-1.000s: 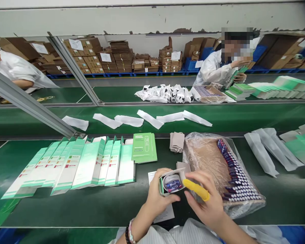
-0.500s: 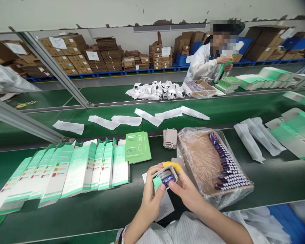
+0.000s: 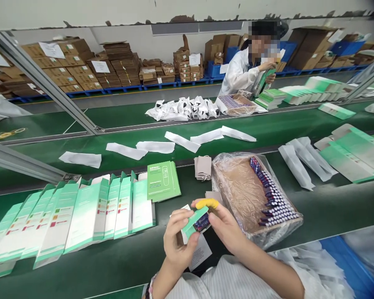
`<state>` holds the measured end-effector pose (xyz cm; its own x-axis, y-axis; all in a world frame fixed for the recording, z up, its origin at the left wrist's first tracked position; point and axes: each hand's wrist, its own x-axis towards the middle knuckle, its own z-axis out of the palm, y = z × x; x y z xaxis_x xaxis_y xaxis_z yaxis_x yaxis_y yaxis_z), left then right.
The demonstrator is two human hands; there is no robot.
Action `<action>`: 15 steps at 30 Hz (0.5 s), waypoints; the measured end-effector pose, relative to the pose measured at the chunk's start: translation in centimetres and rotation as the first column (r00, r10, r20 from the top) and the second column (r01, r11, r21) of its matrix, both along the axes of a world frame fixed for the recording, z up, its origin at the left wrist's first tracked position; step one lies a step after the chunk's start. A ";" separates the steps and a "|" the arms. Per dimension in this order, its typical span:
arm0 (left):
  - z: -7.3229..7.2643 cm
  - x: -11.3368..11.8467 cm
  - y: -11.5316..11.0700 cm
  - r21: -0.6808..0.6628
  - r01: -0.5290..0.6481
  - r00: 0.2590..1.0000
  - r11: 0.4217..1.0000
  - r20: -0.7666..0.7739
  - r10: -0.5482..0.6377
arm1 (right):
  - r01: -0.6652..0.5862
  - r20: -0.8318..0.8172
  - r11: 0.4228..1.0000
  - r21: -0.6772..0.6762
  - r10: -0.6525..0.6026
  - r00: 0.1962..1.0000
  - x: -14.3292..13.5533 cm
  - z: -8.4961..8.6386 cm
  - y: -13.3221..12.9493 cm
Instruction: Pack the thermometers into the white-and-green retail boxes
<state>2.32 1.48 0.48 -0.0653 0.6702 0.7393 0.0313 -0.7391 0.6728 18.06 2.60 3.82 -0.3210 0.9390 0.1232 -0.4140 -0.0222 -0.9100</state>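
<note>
Between my hands is a small green-and-white carton (image 3: 189,224), its open end tilted up towards me. Dark blue batteries (image 3: 201,223) show inside that end, partly under a green flap. My left hand (image 3: 178,237) is closed round the carton's left side, thumb at its near edge. On the other side my right hand (image 3: 222,224) grips the carton's rim, with a yellow cover (image 3: 207,203) on one finger. Beneath them lies a printed paper sheet (image 3: 200,252), partly hidden. To the right stands a plastic-lined tray (image 3: 239,187) with many batteries along its right side.
Upright green-and-white cartons (image 3: 87,216) line the left, beside green booklets (image 3: 163,180). Grey pouches (image 3: 202,167) lie behind my hands. White sleeves (image 3: 156,147) rest on the belt; flattened cartons (image 3: 357,153) lie at right. A co-worker (image 3: 241,72) handles a carton across the line.
The carton's green flap has swung across its open end, covering part of the batteries. My left hand has shifted left and its fingers have spread along the carton. The view has turned slightly.
</note>
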 end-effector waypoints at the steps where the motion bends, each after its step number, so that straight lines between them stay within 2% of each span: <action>1: 0.5 0.2 -0.2 -0.096 0.040 0.998 0.995 0.045 -0.035 | -0.006 0.016 1.000 -0.023 0.006 1.000 0.0 0.3 0.1; 4: 1.9 0.8 -0.7 -0.371 0.180 0.977 0.911 0.173 -0.123 | -0.013 0.026 0.995 -0.100 0.016 1.000 -0.4 1.2 0.3; 6: 2.4 1.1 -0.7 -0.413 0.192 0.974 0.891 0.190 -0.122 | 0.015 0.016 0.991 -0.136 -0.013 1.000 -0.9 1.4 0.2; 8: 2.2 1.0 -0.5 -0.317 0.096 0.989 0.944 0.135 -0.056 | 0.035 0.013 0.990 -0.138 -0.033 0.999 -1.1 1.2 0.3; 10: 1.6 0.5 0.0 -0.113 -0.032 0.999 0.993 0.021 0.034 | 0.031 0.028 0.991 -0.128 -0.028 0.999 -0.8 0.7 0.4; 13: 0.6 -1.0 0.7 0.192 -0.098 0.963 0.977 -0.230 0.142 | 0.034 0.096 0.999 -0.042 -0.030 0.995 0.4 0.0 0.9; 15: 0.4 -1.8 1.0 0.266 -0.077 0.930 0.961 -0.329 0.165 | 0.029 0.207 0.991 0.131 -0.056 0.977 1.6 -0.3 1.2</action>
<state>0.55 2.44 0.89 0.1541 0.4695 0.8694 0.3281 -0.8543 0.4032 19.61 3.80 3.54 -0.3124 0.9335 0.1763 -0.2117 0.1125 -0.9708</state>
